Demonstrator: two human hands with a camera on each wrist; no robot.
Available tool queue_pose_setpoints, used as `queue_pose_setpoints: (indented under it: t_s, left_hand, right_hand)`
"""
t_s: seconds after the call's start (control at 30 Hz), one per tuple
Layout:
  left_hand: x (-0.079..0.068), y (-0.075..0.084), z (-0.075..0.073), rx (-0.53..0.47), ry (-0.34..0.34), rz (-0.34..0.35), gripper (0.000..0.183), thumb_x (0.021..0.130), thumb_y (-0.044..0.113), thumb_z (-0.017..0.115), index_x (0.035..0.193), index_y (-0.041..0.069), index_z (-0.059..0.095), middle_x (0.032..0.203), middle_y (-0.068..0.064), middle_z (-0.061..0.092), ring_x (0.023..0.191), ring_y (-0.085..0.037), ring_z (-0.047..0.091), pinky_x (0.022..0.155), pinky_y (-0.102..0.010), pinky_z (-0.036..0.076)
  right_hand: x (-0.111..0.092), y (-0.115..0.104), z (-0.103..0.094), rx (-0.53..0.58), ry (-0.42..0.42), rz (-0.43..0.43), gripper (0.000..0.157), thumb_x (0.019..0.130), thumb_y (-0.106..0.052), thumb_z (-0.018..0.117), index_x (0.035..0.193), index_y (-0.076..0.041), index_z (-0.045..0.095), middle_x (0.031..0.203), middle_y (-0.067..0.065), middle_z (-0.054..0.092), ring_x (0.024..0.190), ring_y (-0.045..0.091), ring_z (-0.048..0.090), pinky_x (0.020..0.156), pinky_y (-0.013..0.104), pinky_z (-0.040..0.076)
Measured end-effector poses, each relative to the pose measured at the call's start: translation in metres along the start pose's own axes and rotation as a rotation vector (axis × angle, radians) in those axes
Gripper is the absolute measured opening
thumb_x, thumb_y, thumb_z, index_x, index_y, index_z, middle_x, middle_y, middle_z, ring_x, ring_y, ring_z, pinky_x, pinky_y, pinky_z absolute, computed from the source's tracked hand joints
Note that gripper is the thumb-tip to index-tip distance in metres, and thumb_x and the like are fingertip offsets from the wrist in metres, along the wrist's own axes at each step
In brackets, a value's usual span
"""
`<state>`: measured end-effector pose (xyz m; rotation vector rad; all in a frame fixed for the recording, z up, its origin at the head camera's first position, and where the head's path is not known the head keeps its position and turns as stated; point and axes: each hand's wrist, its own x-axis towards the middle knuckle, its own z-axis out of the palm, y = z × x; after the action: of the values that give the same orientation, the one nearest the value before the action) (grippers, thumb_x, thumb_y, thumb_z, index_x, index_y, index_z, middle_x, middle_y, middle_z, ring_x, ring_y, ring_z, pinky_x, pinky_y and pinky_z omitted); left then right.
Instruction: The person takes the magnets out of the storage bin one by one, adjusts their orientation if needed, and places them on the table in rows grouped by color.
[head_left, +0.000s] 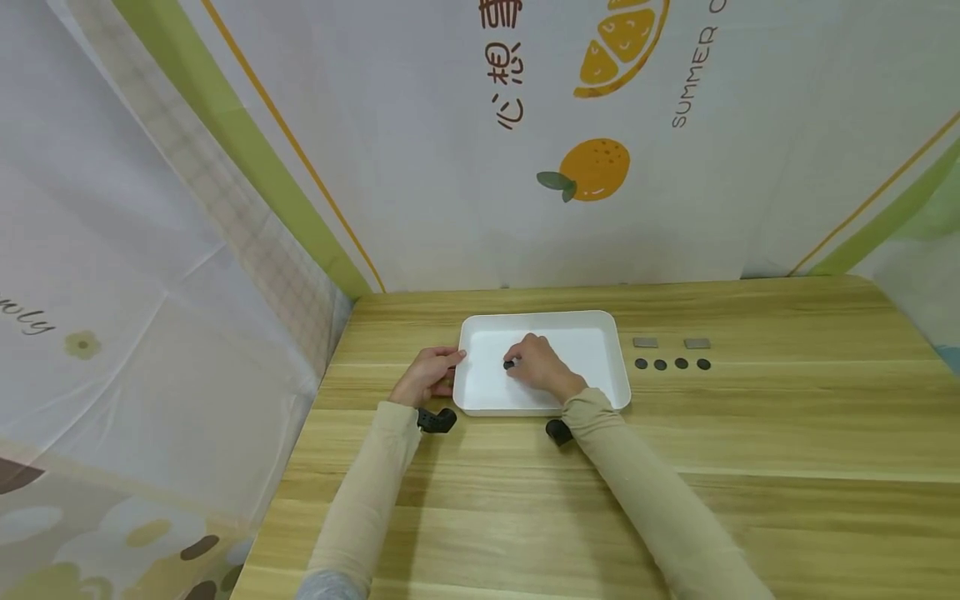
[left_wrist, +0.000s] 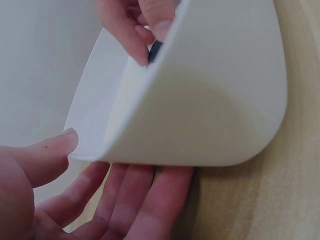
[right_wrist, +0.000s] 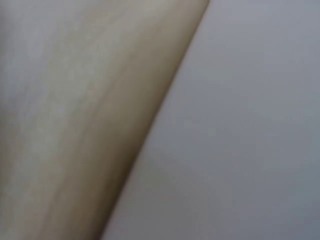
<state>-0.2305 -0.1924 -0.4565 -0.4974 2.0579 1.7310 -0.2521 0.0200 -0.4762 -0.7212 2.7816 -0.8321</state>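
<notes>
A shallow white tray [head_left: 480, 398] lies on the wooden table. My left hand [head_left: 429, 375] holds its left side; in the left wrist view the thumb [left_wrist: 55, 150] is at the rim and the fingers [left_wrist: 132, 192] lie along the outer wall. Over the inside of the tray, my right hand [head_left: 538, 367] pinches a small black disc [head_left: 508, 364] between thumb and fingertips. The left wrist view shows this disc [left_wrist: 155, 51] edge-on, partly hidden by the tray wall. Only a blurred beige sleeve [right_wrist: 85, 120] and a pale surface fill the right wrist view.
Right of the tray, several dark round discs [head_left: 660, 365] lie in a row on the table [head_left: 787, 417]. Behind them are two flat grey rectangular pieces [head_left: 697, 343]. A printed cloth [head_left: 450, 208] hangs along the table's back edge, another at its left.
</notes>
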Motion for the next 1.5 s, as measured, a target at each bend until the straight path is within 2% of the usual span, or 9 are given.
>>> queue_pose_setpoints:
  t_s: [0.17,0.33,0.6,0.93,1.27,1.5]
  left_hand:
    - [-0.0003,0.0016,-0.0003,0.013,0.002,-0.003,0.044,0.099,0.023,0.056,0.136,0.001,0.048,0.102,-0.009,0.064,0.076,-0.015,0.066,0.065,-0.034,0.059]
    - [0.0003,0.0026,-0.0016,0.016,0.001,-0.005,0.044,0.099,0.024,0.056,0.136,0.002,0.048,0.102,-0.009,0.064,0.076,-0.015,0.066,0.065,-0.034,0.059]
    - [0.0002,0.0018,-0.0020,0.023,0.000,-0.001,0.044,0.099,0.024,0.056,0.136,0.002,0.048,0.103,-0.010,0.065,0.076,-0.015,0.067,0.066,-0.034,0.059]
    - [0.0005,0.0003,-0.0013,0.018,0.004,-0.005,0.044,0.098,0.023,0.057,0.136,0.002,0.049,0.100,-0.009,0.065,0.076,-0.015,0.066,0.064,-0.033,0.058]
    - [-0.0011,0.0011,-0.0007,0.016,0.005,-0.012,0.044,0.099,0.024,0.056,0.136,0.001,0.049,0.101,-0.009,0.065,0.076,-0.015,0.066,0.064,-0.033,0.058]
    - [-0.0027,0.0017,0.0001,0.019,0.006,-0.010,0.044,0.099,0.024,0.056,0.135,0.001,0.049,0.099,-0.008,0.065,0.074,-0.014,0.065,0.062,-0.031,0.058]
  right_hand:
    - [-0.0023,0.0028,-0.0050,0.025,-0.009,-0.018,0.021,0.084,-0.009,0.071,0.104,-0.006,0.075,0.101,0.010,0.071,0.100,0.027,0.058,0.095,0.041,0.045]
    - [-0.0021,0.0063,-0.0078,0.064,-0.029,-0.028,0.020,0.082,-0.006,0.071,0.102,-0.004,0.075,0.101,0.010,0.073,0.091,0.021,0.061,0.089,0.038,0.049]
    - [-0.0013,0.0083,-0.0065,0.104,-0.035,-0.017,0.018,0.081,-0.006,0.072,0.098,-0.003,0.076,0.099,0.009,0.074,0.088,0.020,0.061,0.086,0.037,0.050]
    - [-0.0022,0.0069,-0.0067,0.101,-0.042,0.016,0.013,0.081,-0.007,0.073,0.094,-0.005,0.077,0.094,0.008,0.073,0.086,0.019,0.058,0.085,0.036,0.048]
    - [-0.0023,0.0063,-0.0094,0.074,-0.082,0.048,0.012,0.078,-0.008,0.072,0.089,-0.005,0.074,0.099,0.010,0.068,0.095,0.023,0.055,0.093,0.040,0.045]
    - [-0.0041,0.0062,-0.0092,0.052,-0.086,0.063,0.012,0.074,-0.012,0.073,0.084,-0.006,0.071,0.095,0.008,0.063,0.090,0.021,0.054,0.086,0.035,0.047]
